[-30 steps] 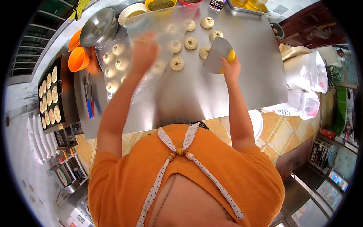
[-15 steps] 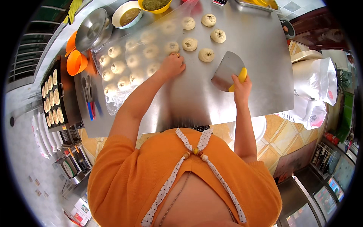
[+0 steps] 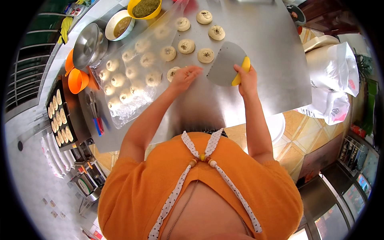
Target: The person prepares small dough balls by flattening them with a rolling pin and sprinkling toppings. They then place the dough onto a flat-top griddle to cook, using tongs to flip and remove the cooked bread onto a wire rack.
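Right hand (image 3: 247, 82) grasping a grey-bladed, yellow-handled metal scraper (image 3: 226, 64), left hand (image 3: 184, 78) curling beside round, pale, speckled dough buns (image 3: 186, 46), its grip impossible to tell, buns sitting on a shiny steel table (image 3: 276, 56)

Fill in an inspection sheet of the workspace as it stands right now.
Surface: shiny metal table, reflecting light.
Job's things: dough rounds with dark specks on top, many under a clear plastic sheet.
Clutter: steel bowl, white bowl of brownish liquid, yellow bowl of green filling, orange cup, utensils with blue and red handles.
Hands: right hand grips a yellow-handled dough scraper; left hand is by a dough round, nothing seen in it.
Cables: nothing seen on the table.
Surroundings: flatbreads on a black griddle at left; white sacks at right.
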The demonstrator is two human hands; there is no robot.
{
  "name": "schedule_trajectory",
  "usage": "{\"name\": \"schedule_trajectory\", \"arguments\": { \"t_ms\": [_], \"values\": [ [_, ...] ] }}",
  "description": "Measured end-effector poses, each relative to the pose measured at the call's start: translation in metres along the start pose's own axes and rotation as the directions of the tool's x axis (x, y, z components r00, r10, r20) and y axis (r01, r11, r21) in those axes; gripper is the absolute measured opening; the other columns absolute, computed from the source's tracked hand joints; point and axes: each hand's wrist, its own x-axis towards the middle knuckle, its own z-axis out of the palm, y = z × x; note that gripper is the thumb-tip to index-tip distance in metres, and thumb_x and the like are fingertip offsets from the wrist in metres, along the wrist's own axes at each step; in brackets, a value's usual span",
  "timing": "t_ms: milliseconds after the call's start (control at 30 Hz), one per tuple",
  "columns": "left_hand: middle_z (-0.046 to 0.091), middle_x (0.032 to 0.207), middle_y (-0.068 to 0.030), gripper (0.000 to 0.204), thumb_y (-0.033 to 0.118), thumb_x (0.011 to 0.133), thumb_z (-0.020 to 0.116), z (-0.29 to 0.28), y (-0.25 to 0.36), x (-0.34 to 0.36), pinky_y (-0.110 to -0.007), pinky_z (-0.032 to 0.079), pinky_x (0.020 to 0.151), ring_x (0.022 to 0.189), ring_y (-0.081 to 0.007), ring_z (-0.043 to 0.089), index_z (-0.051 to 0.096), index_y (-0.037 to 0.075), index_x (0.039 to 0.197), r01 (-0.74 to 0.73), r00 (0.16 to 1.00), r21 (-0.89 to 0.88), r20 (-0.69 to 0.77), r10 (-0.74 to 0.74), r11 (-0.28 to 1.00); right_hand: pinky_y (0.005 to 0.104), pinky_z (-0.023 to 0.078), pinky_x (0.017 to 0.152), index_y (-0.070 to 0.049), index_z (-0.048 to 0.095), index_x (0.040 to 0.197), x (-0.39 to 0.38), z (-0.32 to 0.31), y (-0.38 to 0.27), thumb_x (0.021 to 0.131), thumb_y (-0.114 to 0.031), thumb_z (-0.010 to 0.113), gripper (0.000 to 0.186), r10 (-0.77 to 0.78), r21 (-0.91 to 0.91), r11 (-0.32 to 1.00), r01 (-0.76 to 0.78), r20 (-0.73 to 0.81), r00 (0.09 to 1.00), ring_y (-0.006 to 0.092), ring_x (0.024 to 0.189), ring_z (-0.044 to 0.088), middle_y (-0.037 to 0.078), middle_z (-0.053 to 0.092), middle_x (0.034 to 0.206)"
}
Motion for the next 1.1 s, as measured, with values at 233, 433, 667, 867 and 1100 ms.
{"name": "schedule_trajectory", "arguments": {
  "t_ms": [233, 433, 667, 867, 1100],
  "values": [
    [0.061, 0.075, 0.0018, 0.020, 0.021, 0.085, 0.067, 0.001, 0.029, 0.002, -0.024, 0.040, 0.063, 0.070, -0.0060, 0.050, 0.071, 0.002, 0.089, 0.391, 0.902, -0.307, 0.314, -0.295, 0.868, 0.0305, 0.047, 0.081, 0.004, 0.055, 0.113, -0.004, 0.008, -0.017, 0.082, -0.005, 0.063, 0.033, 0.048, -0.128, 0.992, -0.021, 0.216, 0.975, 0.0147, 0.089, 0.057, 0.007, 0.062, 0.099],
    [0.058, 0.072, 0.0025, 0.022, 0.024, 0.085, 0.067, -0.016, 0.026, 0.043, -0.023, 0.039, 0.065, 0.070, -0.0071, 0.048, 0.071, 0.002, 0.083, 0.363, 0.932, -0.465, 0.186, -0.312, 0.807, 0.0287, 0.046, 0.081, 0.003, 0.056, 0.114, -0.004, 0.011, -0.021, 0.082, -0.008, 0.063, 0.035, 0.142, -0.334, 0.943, 0.007, 0.419, 0.897, 0.0129, 0.090, 0.057, 0.007, 0.063, 0.100],
    [0.058, 0.065, -0.0077, 0.029, 0.028, 0.082, 0.070, -0.033, 0.004, 0.064, -0.030, 0.041, 0.056, 0.065, -0.0137, 0.056, 0.067, 0.000, 0.075, 0.229, 0.970, -0.014, -0.080, -0.229, 0.973, 0.0254, 0.047, 0.072, 0.004, 0.059, 0.108, 0.019, -0.019, -0.045, 0.080, -0.009, 0.065, 0.032, 0.105, -0.449, 0.889, 0.089, 0.391, 0.915, 0.0108, 0.080, 0.057, 0.004, 0.064, 0.089],
    [0.064, 0.085, -0.0183, 0.038, 0.037, 0.084, 0.064, -0.002, 0.011, 0.064, -0.042, 0.049, 0.066, 0.076, -0.0345, 0.062, 0.061, 0.000, 0.088, 0.001, 0.997, 0.654, -0.061, 0.052, 0.756, 0.0261, 0.047, 0.069, 0.003, 0.060, 0.106, 0.080, -0.053, -0.090, 0.080, -0.011, 0.067, 0.031, -0.118, -0.616, 0.758, 0.214, 0.194, 0.974, 0.0100, 0.078, 0.057, 0.003, 0.064, 0.087],
    [0.063, 0.083, -0.0152, 0.049, 0.047, 0.077, 0.068, 0.012, 0.021, 0.097, -0.042, 0.051, 0.066, 0.077, -0.0328, 0.063, 0.059, 0.000, 0.089, -0.045, 0.988, 0.718, 0.136, -0.076, 0.695, 0.0377, 0.049, 0.065, -0.002, 0.060, 0.102, 0.156, -0.045, -0.146, 0.080, -0.013, 0.066, 0.026, -0.574, -0.857, 0.238, 0.456, 0.255, 0.778, 0.0260, 0.075, 0.064, 0.015, 0.065, 0.084]
  ]
}}
